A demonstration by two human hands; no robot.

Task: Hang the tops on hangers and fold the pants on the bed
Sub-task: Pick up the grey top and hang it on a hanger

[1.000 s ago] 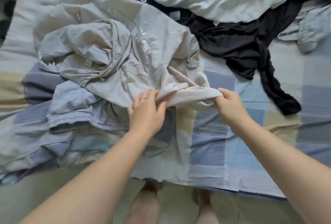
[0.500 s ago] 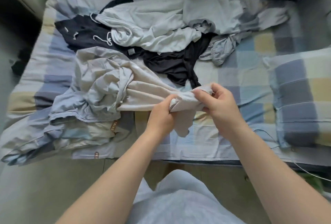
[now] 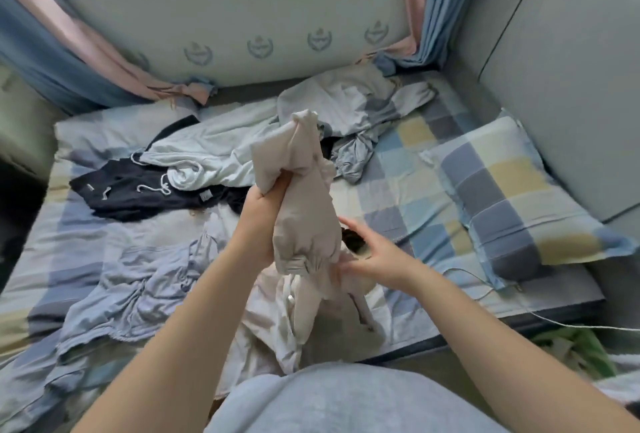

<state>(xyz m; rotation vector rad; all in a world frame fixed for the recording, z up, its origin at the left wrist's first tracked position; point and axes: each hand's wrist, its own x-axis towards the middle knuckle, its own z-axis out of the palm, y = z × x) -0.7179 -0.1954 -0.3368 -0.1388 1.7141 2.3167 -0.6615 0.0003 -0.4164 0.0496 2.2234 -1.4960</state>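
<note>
A beige garment (image 3: pixel 304 211) is lifted off the checked bed (image 3: pixel 408 197) in front of me, with its lower part hanging down over the near edge. My left hand (image 3: pixel 261 211) grips it from the left, fingers buried in the cloth. Lower down on the right side, my right hand (image 3: pixel 370 252) holds the gathered fabric. On the bed lie a dark navy piece (image 3: pixel 145 190) with white drawstrings, a pale grey-white garment (image 3: pixel 207 155) and a light grey top (image 3: pixel 349 110). A light blue garment (image 3: pixel 138 277) is crumpled at the near left.
A checked pillow (image 3: pixel 512 190) lies at the right of the bed against a grey padded wall (image 3: pixel 571 69). Blue and pink curtains (image 3: pixel 69 62) hang at the back corners. A thin white cable (image 3: pixel 554 322) runs off the bed's right front edge.
Both hands have raised the beige garment from the bed to an upright bunch before me. The view has tilted up and now takes in the back wall and curtains.
</note>
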